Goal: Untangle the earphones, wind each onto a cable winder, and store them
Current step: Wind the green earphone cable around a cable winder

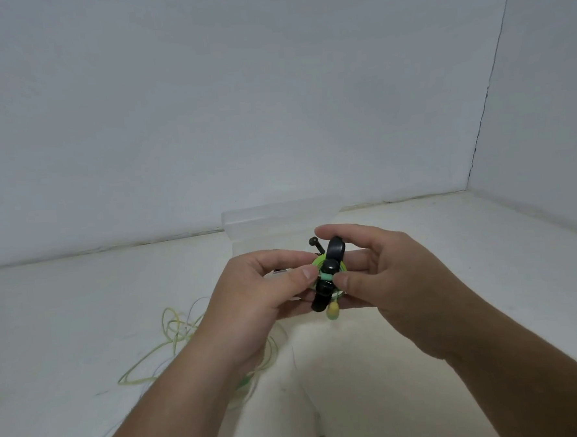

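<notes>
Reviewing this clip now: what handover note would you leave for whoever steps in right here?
Left hand and right hand both pinch the black winder, which has green cable coiled on it and an earbud dangling below.
A clear box stands behind the hands.
Done: this coil looks mostly wound.
Left: the loose cable on the table at left needs winding, then storing.

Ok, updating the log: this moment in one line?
left hand grips green winder | right hand pinches black strap | loose green cable on table | clear box behind
</notes>
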`<control>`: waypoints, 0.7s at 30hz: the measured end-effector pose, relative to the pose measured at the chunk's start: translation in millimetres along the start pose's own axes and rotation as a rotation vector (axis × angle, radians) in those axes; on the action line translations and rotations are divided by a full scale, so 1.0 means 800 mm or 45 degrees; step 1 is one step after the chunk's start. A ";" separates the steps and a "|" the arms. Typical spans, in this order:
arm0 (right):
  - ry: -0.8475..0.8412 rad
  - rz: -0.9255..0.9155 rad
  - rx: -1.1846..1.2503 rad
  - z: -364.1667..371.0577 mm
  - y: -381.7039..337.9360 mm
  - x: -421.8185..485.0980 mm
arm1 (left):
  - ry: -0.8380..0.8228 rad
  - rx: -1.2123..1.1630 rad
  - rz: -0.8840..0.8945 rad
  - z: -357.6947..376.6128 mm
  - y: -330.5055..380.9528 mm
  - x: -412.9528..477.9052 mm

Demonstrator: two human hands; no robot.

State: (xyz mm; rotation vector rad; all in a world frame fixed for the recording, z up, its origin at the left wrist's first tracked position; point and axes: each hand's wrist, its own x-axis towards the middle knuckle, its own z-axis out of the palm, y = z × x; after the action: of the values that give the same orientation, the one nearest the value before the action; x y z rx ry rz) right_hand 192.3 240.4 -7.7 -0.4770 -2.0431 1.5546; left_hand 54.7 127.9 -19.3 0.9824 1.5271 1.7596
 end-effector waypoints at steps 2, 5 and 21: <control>-0.010 -0.012 -0.062 -0.001 0.002 0.000 | -0.011 0.071 -0.018 -0.002 0.003 -0.001; -0.022 -0.031 -0.201 0.001 0.006 0.001 | 0.053 0.266 0.028 -0.003 0.002 -0.001; -0.016 -0.067 -0.496 0.015 0.018 0.003 | 0.062 0.451 -0.023 0.007 -0.009 -0.001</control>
State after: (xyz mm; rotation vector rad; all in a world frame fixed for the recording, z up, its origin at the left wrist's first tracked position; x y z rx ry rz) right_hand 182.4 236.4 -23.3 -0.5496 -2.3564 1.1306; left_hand 59.5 131.5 -25.8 1.0946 1.9157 1.5393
